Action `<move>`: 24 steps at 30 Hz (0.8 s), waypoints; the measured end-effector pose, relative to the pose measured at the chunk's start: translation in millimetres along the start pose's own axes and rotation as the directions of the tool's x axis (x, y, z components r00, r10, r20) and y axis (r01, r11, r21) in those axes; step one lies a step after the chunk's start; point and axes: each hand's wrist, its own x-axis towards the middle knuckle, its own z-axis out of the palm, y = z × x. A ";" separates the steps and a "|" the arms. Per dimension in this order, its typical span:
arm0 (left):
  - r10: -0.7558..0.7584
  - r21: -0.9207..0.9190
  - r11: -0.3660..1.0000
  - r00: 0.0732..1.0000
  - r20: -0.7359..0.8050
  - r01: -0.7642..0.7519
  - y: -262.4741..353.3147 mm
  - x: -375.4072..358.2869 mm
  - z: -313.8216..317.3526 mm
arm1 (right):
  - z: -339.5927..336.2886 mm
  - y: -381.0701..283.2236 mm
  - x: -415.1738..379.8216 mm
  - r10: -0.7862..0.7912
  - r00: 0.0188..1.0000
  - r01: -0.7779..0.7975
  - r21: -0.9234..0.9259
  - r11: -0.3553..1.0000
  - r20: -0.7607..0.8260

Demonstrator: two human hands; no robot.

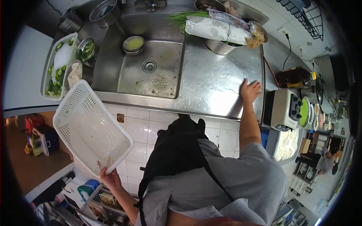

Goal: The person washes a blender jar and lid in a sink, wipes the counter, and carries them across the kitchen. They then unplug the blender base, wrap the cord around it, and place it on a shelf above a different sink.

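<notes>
The left hand (110,179) pinches the near end of a white, perforated, rectangular plastic basket (91,128) at its rim, thumb on the inner side. The basket is tilted, its inside facing up, with small scraps stuck to it; it hangs in front of the left part of the steel sink (151,67), its far end near the counter edge. The right hand (251,91) rests palm down, fingers spread, on the bare silver steel counter (215,84) to the right of the sink.

In the sink, a small stack of bowls (134,44) with yellowish liquid in the top one sits behind and left of the round metal drain (149,66); wet scraps lie in front of the drain. Left of the sink are a metal bowl of green vegetable pieces (87,50), a bowl of white chunks (75,74) and, farther left, a white plastic crate (44,81) of greens. Behind and right of the sink, a paper-wrapped bundle of long green stalks (211,29) lies across a round steel bowl (221,48). Farthest right stands a cream-coloured appliance base with a black panel (283,109).
</notes>
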 end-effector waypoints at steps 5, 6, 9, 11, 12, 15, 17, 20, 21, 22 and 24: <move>0.021 -0.018 1.000 1.000 0.006 -0.021 -5.2 -9.1 12.2 | 9.3 -158.1 -49.1 -0.486 0.874 0.463 0.293 0.837 0.006; 0.016 -0.026 1.000 1.000 0.012 -0.016 -5.1 -10.8 15.3 | -3.8 -195.4 -68.6 -0.557 0.830 0.527 0.301 0.795 0.017; 0.015 -0.039 0.999 0.999 0.032 -0.014 -9.4 -13.6 18.6 | -7.0 -272.5 -118.0 -0.784 0.620 0.697 0.437 0.568 0.030; 0.024 -0.033 0.999 0.999 0.040 -0.023 -8.0 -19.0 20.6 | -13.9 -285.1 -127.6 -0.822 0.569 0.720 0.500 0.481 -0.029; 0.032 -0.018 0.999 0.999 0.030 -0.031 -8.0 -27.0 24.6 | -17.2 -290.8 -130.5 -0.851 0.518 0.734 0.553 0.394 -0.082; 0.053 -0.018 0.998 0.999 -0.011 -0.054 -10.8 -41.3 22.2 | -23.0 -268.1 -80.1 -0.791 0.594 0.766 0.403 0.502 -0.146; 0.053 -0.012 0.999 0.998 -0.040 -0.053 -13.3 -49.6 17.0 | -11.7 -251.7 -45.0 -0.755 0.645 0.753 0.264 0.603 -0.118; 0.066 -0.011 0.998 0.997 -0.044 -0.066 -18.3 -55.3 15.8 | -7.3 -240.9 -18.7 -0.779 0.625 0.774 0.083 0.628 0.061; 0.047 -0.021 0.999 0.997 -0.056 -0.048 -18.5 -56.1 15.8 | -8.9 -240.6 -17.2 -0.781 0.622 0.776 0.086 0.625 0.061; 0.027 -0.030 0.999 0.998 -0.065 -0.029 -18.3 -56.0 16.3 | -10.5 -240.0 -15.1 -0.786 0.611 0.787 0.032 0.616 0.091; 0.045 -0.017 0.999 0.997 -0.068 -0.046 -19.1 -54.0 15.7 | -11.3 -236.0 -12.0 -0.786 0.606 0.793 -0.023 0.609 0.123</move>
